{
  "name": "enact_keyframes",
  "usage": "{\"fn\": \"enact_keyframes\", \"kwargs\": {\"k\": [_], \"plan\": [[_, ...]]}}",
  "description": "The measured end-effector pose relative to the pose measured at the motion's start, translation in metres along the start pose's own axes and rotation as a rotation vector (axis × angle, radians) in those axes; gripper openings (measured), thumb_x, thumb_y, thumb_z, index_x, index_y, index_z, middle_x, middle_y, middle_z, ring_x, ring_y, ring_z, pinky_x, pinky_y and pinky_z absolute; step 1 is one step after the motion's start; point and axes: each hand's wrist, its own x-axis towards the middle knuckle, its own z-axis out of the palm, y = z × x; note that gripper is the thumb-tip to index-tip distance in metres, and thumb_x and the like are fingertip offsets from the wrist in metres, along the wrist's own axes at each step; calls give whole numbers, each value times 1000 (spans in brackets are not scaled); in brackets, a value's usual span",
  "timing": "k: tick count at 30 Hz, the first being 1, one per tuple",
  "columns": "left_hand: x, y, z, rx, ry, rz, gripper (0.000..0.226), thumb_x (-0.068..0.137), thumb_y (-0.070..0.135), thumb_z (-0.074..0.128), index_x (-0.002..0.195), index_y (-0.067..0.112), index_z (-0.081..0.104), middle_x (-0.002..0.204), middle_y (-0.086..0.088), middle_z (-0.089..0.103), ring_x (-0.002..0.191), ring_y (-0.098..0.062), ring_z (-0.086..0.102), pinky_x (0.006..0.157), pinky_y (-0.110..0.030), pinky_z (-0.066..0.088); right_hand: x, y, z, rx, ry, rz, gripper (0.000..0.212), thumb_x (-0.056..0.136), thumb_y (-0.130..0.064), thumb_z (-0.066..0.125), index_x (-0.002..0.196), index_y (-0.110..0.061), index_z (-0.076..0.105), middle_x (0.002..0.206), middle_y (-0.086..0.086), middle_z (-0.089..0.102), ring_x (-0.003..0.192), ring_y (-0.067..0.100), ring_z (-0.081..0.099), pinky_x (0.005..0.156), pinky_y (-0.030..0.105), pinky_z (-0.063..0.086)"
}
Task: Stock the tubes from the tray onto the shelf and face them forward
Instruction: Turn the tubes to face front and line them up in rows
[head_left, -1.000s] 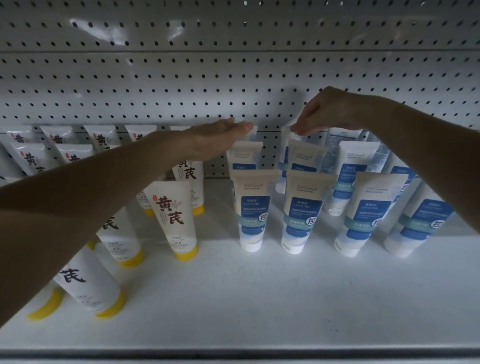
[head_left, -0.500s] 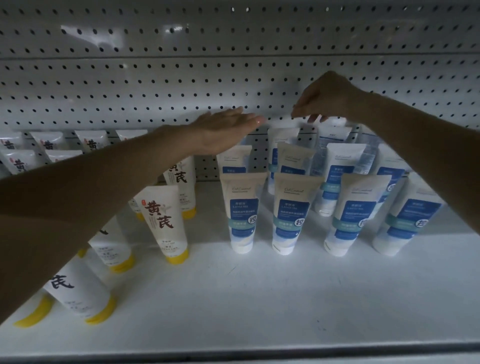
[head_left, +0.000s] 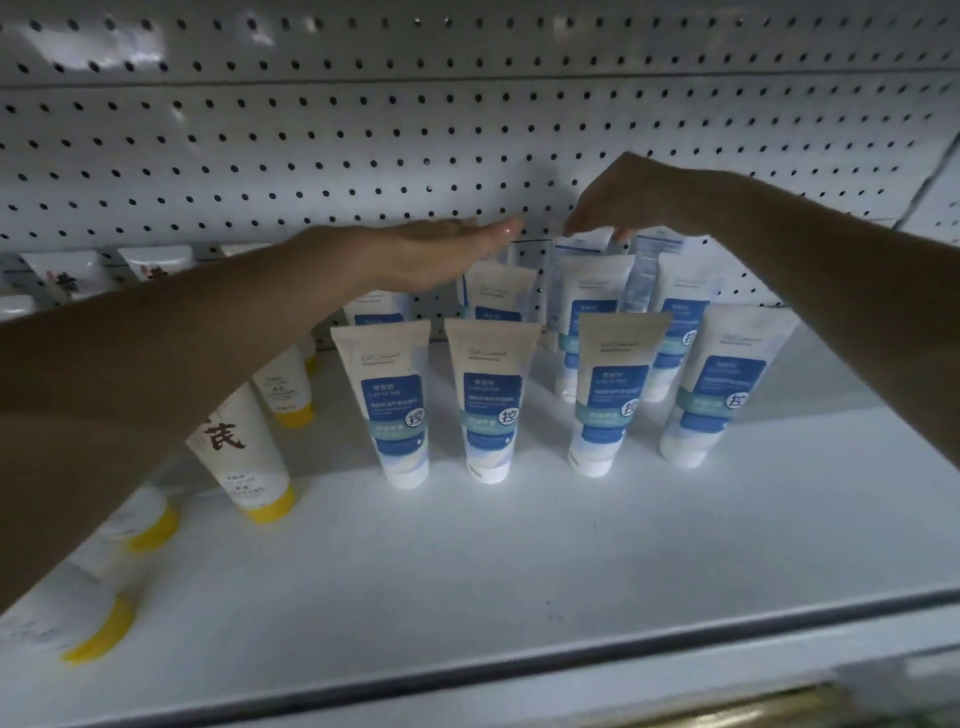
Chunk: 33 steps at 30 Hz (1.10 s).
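Head cam: my left hand (head_left: 431, 254) is flat, palm down, fingers straight and holding nothing, just above the white plastic tubes with blue labels (head_left: 405, 405) standing on the white metal shelf (head_left: 519, 561). My right hand (head_left: 639, 200) pinches the crimped top of a back-row tube (head_left: 584, 249) near the white pegboard wall (head_left: 311, 156).

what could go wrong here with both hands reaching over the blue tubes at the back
1. The right hand has fingertips at the top of a back-row white plastic tube with a blue label; these tubes stand on narrow caps, close together, so a tug may topple its neighbours.
2. The left hand reaches in with its forearm crossing over the white tubes with yellow caps; drawing back might knock them over.
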Motion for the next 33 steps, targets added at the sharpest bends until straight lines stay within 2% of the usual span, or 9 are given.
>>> {"fn": "enact_keyframes", "kwargs": {"k": [7,11,13,15,19,22,27,29,33], "plan": [[14,0,7,66,-12,-3,66,90,71,5,149,42,13,159,5,15,146,-16,12,117,-41,11,-2,-6,3,77,-46,-18,42,84,-28,69,120,-7,60,123,14,61,92,21,60,83,35,55],[21,-17,8,-36,2,-51,83,75,89,12,146,46,23,156,10,22,144,-14,19,109,-32,17,-1,-7,7,141,-16,-25,40,88,-25,67,120,-2,61,122,6,61,94,17,67,97,32,50],[25,-22,9,-74,18,-84,89,72,91,17,145,42,27,156,7,26,143,-15,23,103,-29,18,0,-8,6,188,-31,-19,38,87,-21,68,118,0,61,128,6,58,98,16,66,100,32,48],[26,-21,10,-66,24,-77,84,77,87,16,146,41,26,156,4,25,143,-18,23,108,-33,19,-1,-8,4,229,-62,-22,36,85,-15,70,116,2,62,129,9,58,102,16,65,99,31,48],[24,-14,9,-34,21,-47,70,89,74,13,148,38,21,157,0,23,144,-22,21,113,-40,17,-5,-6,2,222,-92,-58,31,81,-10,72,110,-2,66,109,10,69,94,14,68,86,20,54],[22,-9,8,93,28,-67,63,92,68,5,148,40,16,156,-1,23,143,-22,22,114,-43,18,-4,-3,3,163,-36,-75,31,78,-17,76,105,-4,70,98,6,72,84,8,70,77,14,54],[9,-10,8,-83,24,-62,66,95,64,19,150,27,26,156,-5,25,142,-21,24,113,-37,18,4,1,9,103,117,-47,24,72,-27,81,82,-7,71,81,7,71,80,18,71,90,28,53],[5,-8,7,-81,30,-72,67,95,63,19,149,25,28,155,-6,27,141,-21,26,112,-36,20,3,1,11,91,156,-30,24,72,-24,81,81,-5,70,77,6,70,74,16,69,89,27,53],[1,-2,4,-93,33,-104,67,95,63,19,149,25,29,154,-7,28,140,-22,27,111,-36,22,-3,-4,13,76,187,-44,19,72,-19,81,80,-6,70,83,12,72,70,14,67,80,20,54]]}}
